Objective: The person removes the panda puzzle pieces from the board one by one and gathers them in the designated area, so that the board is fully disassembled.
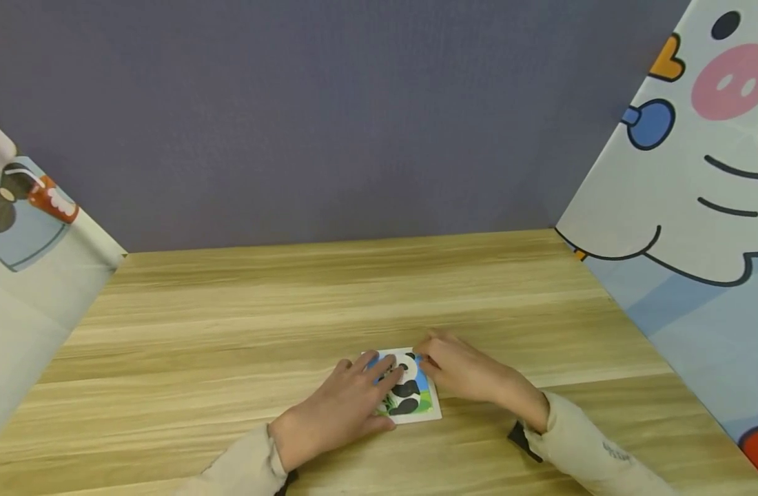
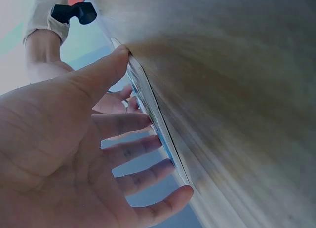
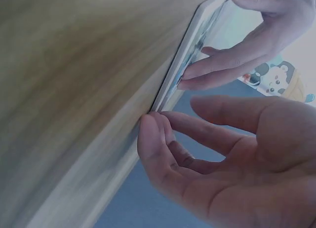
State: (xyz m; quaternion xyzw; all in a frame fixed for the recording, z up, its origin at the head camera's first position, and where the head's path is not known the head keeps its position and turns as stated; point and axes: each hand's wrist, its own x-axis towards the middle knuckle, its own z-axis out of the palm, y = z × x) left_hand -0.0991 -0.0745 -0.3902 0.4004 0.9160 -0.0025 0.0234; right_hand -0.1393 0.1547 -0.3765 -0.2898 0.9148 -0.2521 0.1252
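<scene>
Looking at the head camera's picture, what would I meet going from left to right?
Printed red drink → left sleeve → left hand → panda picture → right hand → right sleeve → printed pink snout.

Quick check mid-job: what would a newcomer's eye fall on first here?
Probably the bright panda picture, just right of middle in the head view's lower half, flat on the wooden table. Then the left hand, spread over its left part, and the right hand at its far right corner; after them, the pink-snouted cartoon, upper right.
</scene>
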